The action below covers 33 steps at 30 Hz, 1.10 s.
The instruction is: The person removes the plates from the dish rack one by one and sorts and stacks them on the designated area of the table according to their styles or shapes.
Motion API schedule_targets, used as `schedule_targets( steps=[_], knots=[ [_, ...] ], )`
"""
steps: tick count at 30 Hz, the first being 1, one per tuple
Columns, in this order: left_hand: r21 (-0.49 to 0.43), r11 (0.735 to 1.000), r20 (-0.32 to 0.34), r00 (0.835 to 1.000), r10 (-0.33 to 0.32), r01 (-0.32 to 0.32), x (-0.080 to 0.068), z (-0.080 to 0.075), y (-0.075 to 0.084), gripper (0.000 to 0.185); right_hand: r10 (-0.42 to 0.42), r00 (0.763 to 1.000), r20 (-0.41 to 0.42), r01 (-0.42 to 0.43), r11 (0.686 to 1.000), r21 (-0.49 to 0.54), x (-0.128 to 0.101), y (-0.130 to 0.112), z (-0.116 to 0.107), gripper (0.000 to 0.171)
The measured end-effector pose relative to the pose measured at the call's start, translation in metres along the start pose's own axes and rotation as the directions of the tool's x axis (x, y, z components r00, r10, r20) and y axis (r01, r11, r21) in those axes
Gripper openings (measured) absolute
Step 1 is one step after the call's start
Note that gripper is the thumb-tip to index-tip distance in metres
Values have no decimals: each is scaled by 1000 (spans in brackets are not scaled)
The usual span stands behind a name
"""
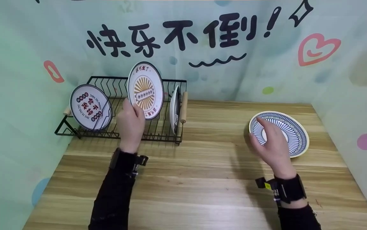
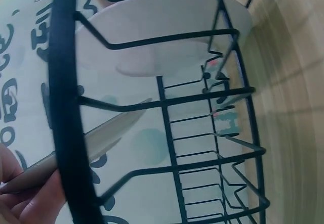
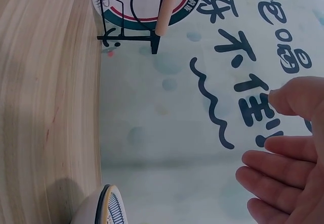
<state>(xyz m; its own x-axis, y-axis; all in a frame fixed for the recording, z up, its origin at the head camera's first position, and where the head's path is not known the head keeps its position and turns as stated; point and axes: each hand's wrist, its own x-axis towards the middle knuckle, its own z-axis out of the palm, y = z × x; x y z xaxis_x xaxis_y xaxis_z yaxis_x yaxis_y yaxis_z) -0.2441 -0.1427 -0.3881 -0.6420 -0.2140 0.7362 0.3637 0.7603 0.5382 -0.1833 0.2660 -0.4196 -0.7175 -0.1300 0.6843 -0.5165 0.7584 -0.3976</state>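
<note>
Left hand (image 1: 131,123) grips the lower edge of the sunburst plate (image 1: 145,90), thumb across its printed face, and holds it upright above the wire dish rack (image 1: 158,134). Beneath both hands lies the wooden table (image 1: 202,185), the largest item. Directly beyond the left hand stands the rack, on the table against the backdrop. Left of the left hand, a dark-rimmed plate (image 1: 90,107) with red characters leans in the rack. Right of that hand, a white plate (image 1: 174,108) stands edge-on in a slot, just beside the wooden rack handle (image 1: 183,107). Right hand (image 1: 273,145) hovers with fingers relaxed and slightly spread, grasping nothing, over the near rim of the blue striped plate (image 1: 293,131), which lies flat on the table, well apart from the rack.
</note>
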Motion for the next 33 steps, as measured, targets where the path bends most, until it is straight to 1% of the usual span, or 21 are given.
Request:
schedule_targets(
  steps=[4, 8, 13, 16, 19, 26, 28, 30, 33],
  knots=[
    [-33, 999, -54, 998, 18, -19, -1, -4, 2, 18, 10, 1000, 0, -10, 1000, 4, 1, -1, -1, 52],
    [-50, 997, -87, 995, 47, -51, -1, -7, 5, 19, -2, 1000, -14, 2, 1000, 5, 2, -3, -2, 52],
    [-90, 993, -153, 986, 67, -82, -3, -10, 9, 17, -19, 999, -35, 20, 1000, 11, 2, -9, -2, 52],
    [-122, 988, -180, 981, 71, -94, -4, -13, 12, 18, -37, 998, -53, 38, 999, 18, 2, -11, -2, 52],
    [-144, 985, -194, 979, 71, -100, -5, -15, 16, 17, -52, 997, -63, 54, 998, 27, 3, -12, -2, 52],
    [-196, 968, -212, 970, 117, -160, -9, -19, 26, 8, -57, 995, -78, 62, 996, 65, 3, -14, -3, 52],
    [-210, 963, -215, 969, 121, -167, -10, -19, 29, 6, -56, 995, -85, 62, 995, 78, 3, -15, -3, 52],
    [-225, 960, -211, 970, 117, -165, -12, -19, 32, 8, -55, 995, -85, 63, 994, 87, 3, -17, -3, 52],
    [-252, 958, -191, 977, 92, -140, -16, -19, 35, 8, -56, 995, -84, 64, 993, 103, 3, -19, -2, 52]
  ],
)
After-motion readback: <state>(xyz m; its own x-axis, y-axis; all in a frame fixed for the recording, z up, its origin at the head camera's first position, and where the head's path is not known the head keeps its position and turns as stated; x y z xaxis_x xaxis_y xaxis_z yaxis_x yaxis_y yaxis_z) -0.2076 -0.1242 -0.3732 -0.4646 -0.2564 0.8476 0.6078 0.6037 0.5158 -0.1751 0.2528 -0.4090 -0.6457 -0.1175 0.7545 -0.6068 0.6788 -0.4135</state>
